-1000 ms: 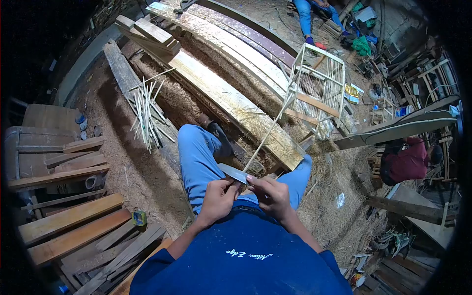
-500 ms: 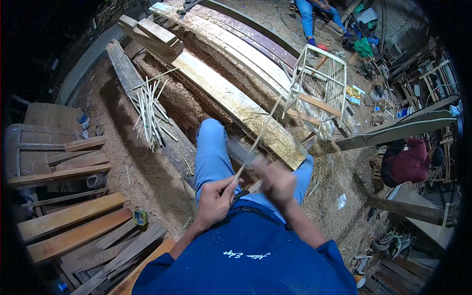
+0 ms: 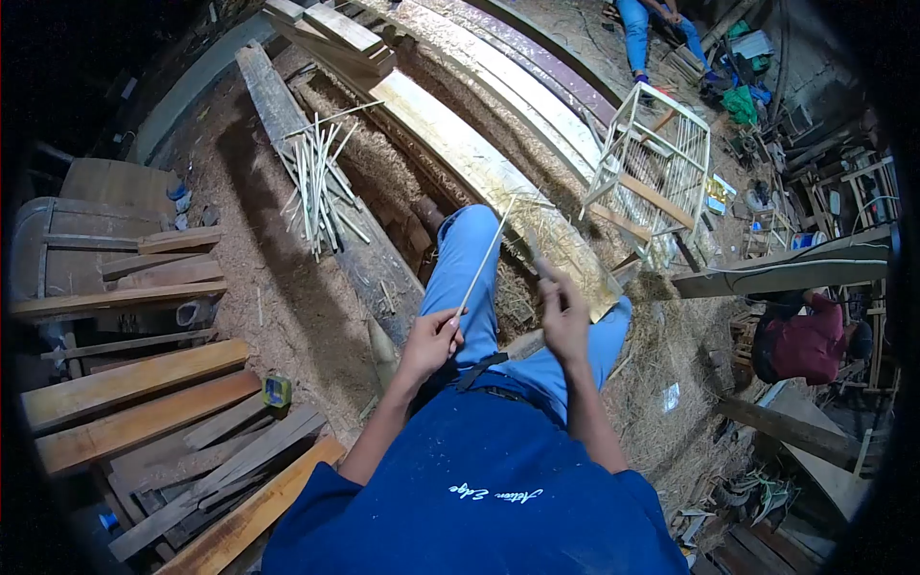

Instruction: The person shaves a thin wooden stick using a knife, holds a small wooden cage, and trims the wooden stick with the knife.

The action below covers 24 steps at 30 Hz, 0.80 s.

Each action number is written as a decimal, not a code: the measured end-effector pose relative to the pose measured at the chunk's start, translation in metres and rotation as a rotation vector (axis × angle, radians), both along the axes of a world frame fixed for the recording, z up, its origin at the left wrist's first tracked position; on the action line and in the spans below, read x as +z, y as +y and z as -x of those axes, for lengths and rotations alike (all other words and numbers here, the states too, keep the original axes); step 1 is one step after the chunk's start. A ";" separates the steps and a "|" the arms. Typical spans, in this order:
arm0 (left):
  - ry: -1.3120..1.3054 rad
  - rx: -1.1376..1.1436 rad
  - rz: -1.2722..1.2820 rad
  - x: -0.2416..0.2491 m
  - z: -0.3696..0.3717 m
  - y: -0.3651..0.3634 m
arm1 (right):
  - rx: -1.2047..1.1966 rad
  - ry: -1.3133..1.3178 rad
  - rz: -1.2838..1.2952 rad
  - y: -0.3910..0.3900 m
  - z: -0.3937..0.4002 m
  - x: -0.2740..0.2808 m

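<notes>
My left hand is closed around the lower end of a thin pale wooden stick, which slants up and to the right over my left knee. In my right hand is a knife, its blade blurred and pointing away from me, just right of the stick and apart from it. A bundle of similar thin sticks lies on a weathered plank to the left. Ahead of my knees, a pale board carries fine shavings at its near end.
A slatted wooden cage stands beyond my right knee. Stacked timber and a yellow tape measure are at left. One person sits at the far top, another at right. A long beam juts in from the right.
My right hand with the knife has moved away from the stick to the right. The stick is now shown shorter and steeper. The whole view has shifted slightly.
</notes>
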<state>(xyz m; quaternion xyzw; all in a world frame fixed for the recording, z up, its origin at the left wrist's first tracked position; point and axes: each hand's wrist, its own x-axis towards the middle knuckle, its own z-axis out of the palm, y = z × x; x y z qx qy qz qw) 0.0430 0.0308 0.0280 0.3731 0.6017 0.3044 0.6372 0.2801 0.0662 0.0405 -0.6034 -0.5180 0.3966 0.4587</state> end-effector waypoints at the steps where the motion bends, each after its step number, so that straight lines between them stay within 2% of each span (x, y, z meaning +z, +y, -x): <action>1: -0.005 0.015 0.020 -0.005 -0.001 -0.001 | 0.043 -0.008 0.032 -0.010 0.016 0.006; 2: -0.013 0.030 0.040 -0.009 -0.001 -0.001 | 0.129 -0.020 0.103 -0.017 0.025 0.008; 4: -0.028 0.015 0.066 -0.023 0.003 0.000 | 0.227 0.060 -0.059 -0.026 0.046 -0.025; 6: -0.033 0.041 0.061 -0.034 0.008 -0.001 | 0.387 -0.015 0.104 -0.031 0.052 -0.041; 7: -0.037 0.051 0.028 -0.040 0.010 -0.001 | 0.392 -0.038 -0.048 -0.030 0.059 -0.046; 10: -0.132 0.043 0.028 -0.043 0.013 0.007 | 0.465 -0.167 -0.032 -0.026 0.070 -0.063; 15: -0.061 0.110 0.034 -0.043 0.012 0.020 | 0.408 -0.188 -0.024 -0.022 0.077 -0.081; 19: -0.041 0.130 0.008 -0.069 0.012 0.022 | 0.416 -0.193 -0.007 -0.017 0.079 -0.081; 24: -0.130 0.175 0.071 -0.075 0.016 0.018 | 0.424 -0.393 -0.053 -0.018 0.082 -0.086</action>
